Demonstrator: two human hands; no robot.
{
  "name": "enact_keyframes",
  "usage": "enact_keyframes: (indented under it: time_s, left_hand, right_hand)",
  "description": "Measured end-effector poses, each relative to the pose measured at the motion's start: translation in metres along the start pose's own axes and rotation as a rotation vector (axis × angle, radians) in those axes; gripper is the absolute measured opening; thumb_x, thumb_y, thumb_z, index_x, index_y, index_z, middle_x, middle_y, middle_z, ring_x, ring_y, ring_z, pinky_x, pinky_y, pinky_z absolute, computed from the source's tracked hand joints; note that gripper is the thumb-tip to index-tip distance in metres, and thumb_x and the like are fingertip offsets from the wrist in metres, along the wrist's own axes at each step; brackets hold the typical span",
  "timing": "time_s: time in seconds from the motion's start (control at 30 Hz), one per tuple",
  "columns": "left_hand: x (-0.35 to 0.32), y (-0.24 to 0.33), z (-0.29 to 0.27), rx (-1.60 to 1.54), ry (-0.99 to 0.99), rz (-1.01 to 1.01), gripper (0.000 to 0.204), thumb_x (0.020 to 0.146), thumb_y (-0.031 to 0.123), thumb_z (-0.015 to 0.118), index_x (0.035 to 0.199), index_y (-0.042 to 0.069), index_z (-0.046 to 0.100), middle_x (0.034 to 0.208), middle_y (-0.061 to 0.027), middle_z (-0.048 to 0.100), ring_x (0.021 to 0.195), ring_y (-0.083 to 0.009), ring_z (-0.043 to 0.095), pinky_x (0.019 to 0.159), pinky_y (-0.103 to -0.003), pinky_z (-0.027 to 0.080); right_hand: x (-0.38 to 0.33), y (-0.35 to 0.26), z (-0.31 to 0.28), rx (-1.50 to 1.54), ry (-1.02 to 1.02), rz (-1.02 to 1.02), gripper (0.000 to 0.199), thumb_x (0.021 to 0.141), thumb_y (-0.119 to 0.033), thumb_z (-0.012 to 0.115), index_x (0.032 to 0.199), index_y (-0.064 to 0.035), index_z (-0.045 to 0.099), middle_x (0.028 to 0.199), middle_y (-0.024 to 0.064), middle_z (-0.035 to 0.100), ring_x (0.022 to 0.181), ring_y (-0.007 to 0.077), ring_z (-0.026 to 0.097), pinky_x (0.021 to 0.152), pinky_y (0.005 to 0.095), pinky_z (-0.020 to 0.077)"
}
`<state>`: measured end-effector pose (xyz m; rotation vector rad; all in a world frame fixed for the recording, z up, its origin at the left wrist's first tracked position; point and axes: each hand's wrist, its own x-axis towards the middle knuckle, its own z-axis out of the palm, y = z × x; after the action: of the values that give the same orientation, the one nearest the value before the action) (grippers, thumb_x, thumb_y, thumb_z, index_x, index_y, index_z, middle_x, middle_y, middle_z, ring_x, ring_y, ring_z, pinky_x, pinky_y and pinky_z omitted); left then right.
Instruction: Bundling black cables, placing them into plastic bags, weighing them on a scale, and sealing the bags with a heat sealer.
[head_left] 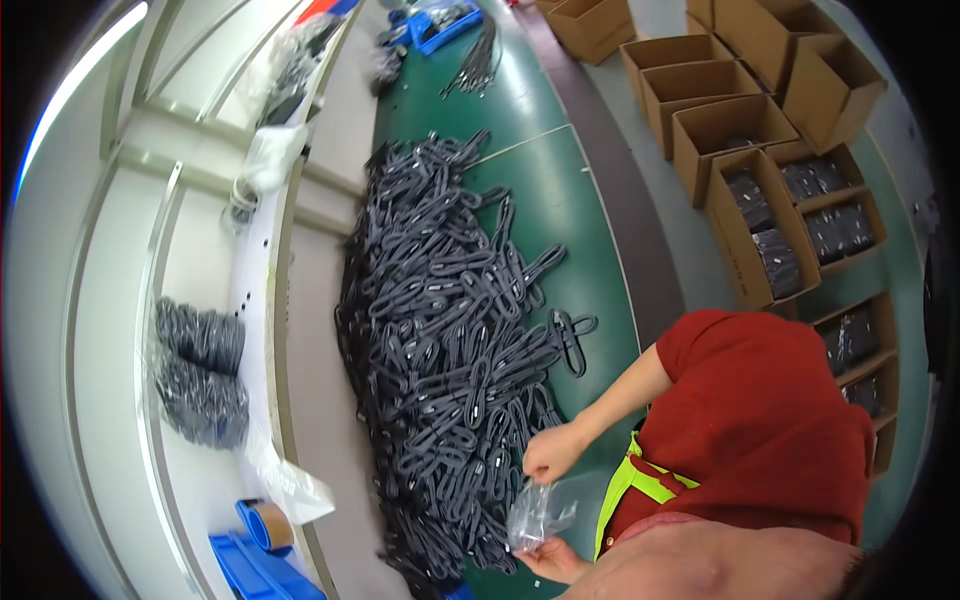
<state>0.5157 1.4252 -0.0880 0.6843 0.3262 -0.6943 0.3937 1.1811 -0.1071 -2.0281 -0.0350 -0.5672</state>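
Observation:
A clear plastic bag [538, 515] is stretched between my two hands over the right edge of a large heap of bundled grey cables [460, 320]. My right hand [555, 452], on the bare arm below a red sleeve, pinches the bag's upper end with its fingers closed. At the bag's lower end, my left hand [555, 560] grips it between thumb and fingers. Whether anything is inside the bag I cannot make out. The cables are folded into loops and lie piled on a green tabletop [570, 200]. A few loops stick out toward the right.
Open cardboard boxes [735, 130] stand at the right, several filled with dark packed bundles. On the left shelf are a bag of grey coils [200, 375], a tape roll [270, 525] and a blue bin [260, 570]. Another blue tray [445, 25] and thin dark cables [475, 65] lie at the far end.

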Motion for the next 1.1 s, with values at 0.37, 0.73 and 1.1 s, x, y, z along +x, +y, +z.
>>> enact_keyframes:
  time_s: [0.37,0.73,1.1]
  left_hand:
    - [-0.017,0.010,0.030,1.328,-0.412,0.552,0.010,0.076,-0.001,0.053,0.075,0.004,0.061,0.069,-0.0015,0.047,0.061,-0.0119,0.043,0.054,-0.022,0.035]
    - [-0.048,0.106,-0.067,1.744,0.212,1.013,0.061,0.067,-0.014,0.045,0.123,0.010,0.050,0.092,-0.0108,0.040,0.077,-0.0233,0.044,0.066,-0.030,0.041]
    - [-0.085,0.144,-0.104,1.594,0.034,1.134,0.032,0.068,-0.001,0.057,0.099,0.005,0.049,0.100,-0.0135,0.043,0.079,-0.0247,0.048,0.067,-0.031,0.044]
  right_hand:
    - [0.017,0.011,-0.021,-0.293,0.266,0.462,0.014,0.064,-0.018,0.055,0.063,-0.0038,0.055,0.059,0.0114,0.056,0.050,0.0290,0.048,0.050,0.0392,0.0408]
    - [0.067,-0.090,0.134,-0.382,-0.288,0.084,0.025,0.064,-0.010,0.061,0.089,-0.0080,0.054,0.091,0.0064,0.057,0.081,0.0244,0.056,0.067,0.0344,0.0451]
    - [0.093,-0.152,0.267,-0.259,-0.228,0.219,0.031,0.075,-0.007,0.053,0.106,-0.0071,0.054,0.074,0.0069,0.061,0.064,0.0250,0.059,0.056,0.0344,0.0451]
